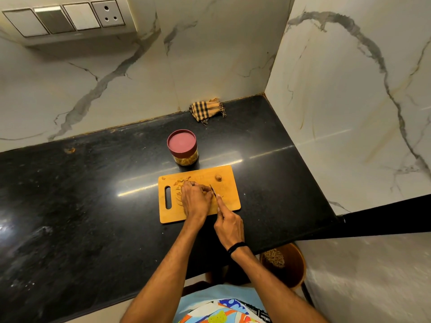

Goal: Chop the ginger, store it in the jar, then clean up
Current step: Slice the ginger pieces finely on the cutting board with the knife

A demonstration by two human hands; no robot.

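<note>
Black stone desk (93, 183) carries one orange wooden cutting board (229, 197), one maroon-lidded clear jar (182, 146) and one checked cloth (206, 109). On the board, the left hand (196, 202) holds yellow chopped ginger (180, 182) under curled fingers. The right hand (229, 227) fingers grip one steel knife (212, 191).

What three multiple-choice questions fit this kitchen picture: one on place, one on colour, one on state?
1. Where does the jar stand?
A) On the counter just behind the cutting board
B) On the cutting board
C) On the floor
2. What colour is the jar's lid?
A) Green
B) White
C) Dark red
3. What is the right hand doing?
A) Hanging idle
B) Gripping the knife
C) Lifting the jar
Answers: A, it stands on black counter past the board's far edge; C, the lid looks maroon; B, its fingers hold the knife, blade on the board.
</note>
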